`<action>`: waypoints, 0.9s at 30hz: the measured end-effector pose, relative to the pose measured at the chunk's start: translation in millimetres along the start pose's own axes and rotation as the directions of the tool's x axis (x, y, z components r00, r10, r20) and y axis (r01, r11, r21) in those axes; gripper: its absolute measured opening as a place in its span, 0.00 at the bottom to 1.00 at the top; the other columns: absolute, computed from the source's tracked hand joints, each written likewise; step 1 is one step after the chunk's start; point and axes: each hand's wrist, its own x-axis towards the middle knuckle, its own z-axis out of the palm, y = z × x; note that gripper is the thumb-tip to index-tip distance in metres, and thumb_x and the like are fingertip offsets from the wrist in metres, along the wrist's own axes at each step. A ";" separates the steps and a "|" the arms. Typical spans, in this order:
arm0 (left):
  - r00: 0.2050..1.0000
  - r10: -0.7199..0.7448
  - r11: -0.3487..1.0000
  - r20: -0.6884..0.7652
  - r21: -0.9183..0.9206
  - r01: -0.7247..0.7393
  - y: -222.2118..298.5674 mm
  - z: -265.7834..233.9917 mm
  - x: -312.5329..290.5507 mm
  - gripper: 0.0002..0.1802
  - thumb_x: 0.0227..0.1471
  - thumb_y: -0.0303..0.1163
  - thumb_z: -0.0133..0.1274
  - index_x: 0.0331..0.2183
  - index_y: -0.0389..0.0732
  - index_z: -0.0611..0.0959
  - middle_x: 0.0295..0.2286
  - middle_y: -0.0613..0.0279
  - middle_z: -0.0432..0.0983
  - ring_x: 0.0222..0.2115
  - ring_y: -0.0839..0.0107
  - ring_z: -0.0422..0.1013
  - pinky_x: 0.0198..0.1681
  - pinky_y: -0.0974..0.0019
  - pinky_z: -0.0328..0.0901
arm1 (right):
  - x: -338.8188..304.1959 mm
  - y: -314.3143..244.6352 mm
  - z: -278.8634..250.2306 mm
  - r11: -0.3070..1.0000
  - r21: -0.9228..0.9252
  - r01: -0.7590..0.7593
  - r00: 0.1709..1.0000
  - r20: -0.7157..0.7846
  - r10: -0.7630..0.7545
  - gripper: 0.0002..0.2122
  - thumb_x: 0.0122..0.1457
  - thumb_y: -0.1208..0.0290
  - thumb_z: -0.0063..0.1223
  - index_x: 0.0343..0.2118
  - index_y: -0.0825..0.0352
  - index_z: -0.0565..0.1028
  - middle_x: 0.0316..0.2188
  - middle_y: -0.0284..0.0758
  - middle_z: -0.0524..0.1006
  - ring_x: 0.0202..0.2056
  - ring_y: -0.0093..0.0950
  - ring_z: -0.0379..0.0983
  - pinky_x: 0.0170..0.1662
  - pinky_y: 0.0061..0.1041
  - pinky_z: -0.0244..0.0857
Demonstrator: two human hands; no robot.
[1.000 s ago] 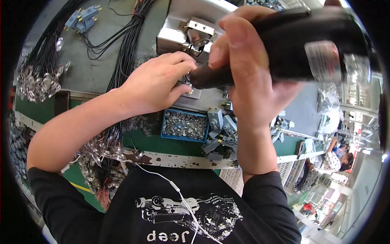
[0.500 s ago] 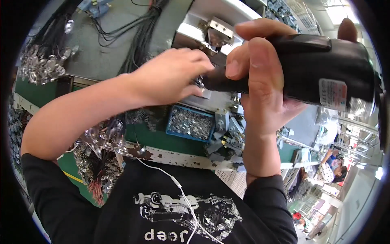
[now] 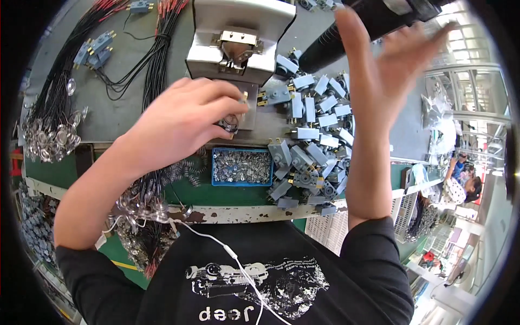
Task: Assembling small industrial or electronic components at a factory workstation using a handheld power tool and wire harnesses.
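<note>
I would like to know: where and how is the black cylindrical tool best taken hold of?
Probably around the thick body, coming from the person's side with the open right hand: this part looks rounded and shows just behind the thumb. The narrow end slants toward the picture's lower left, beside grey parts, so seems a worse grip.

An assembly workshop is indicated by the grey bench (image 3: 111,120), where blue-grey boxy parts (image 3: 310,109) are heaped near a blue tray (image 3: 242,184) of small metal pieces. Black wires (image 3: 156,70) are laid out in bundles, and a co-worker (image 3: 454,190) is seen beyond.
</note>
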 end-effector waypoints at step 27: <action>0.894 -0.326 0.945 0.307 0.130 0.300 -15.2 -68.9 -61.3 0.08 0.42 0.25 0.63 0.31 0.41 0.86 0.38 0.59 0.76 0.42 0.56 0.72 0.48 0.55 0.67 | -34.3 -55.3 -23.5 0.862 0.128 -0.491 0.560 0.804 0.200 0.20 0.65 0.78 0.47 0.60 0.68 0.70 0.49 0.39 0.75 0.38 0.24 0.77 0.37 0.25 0.71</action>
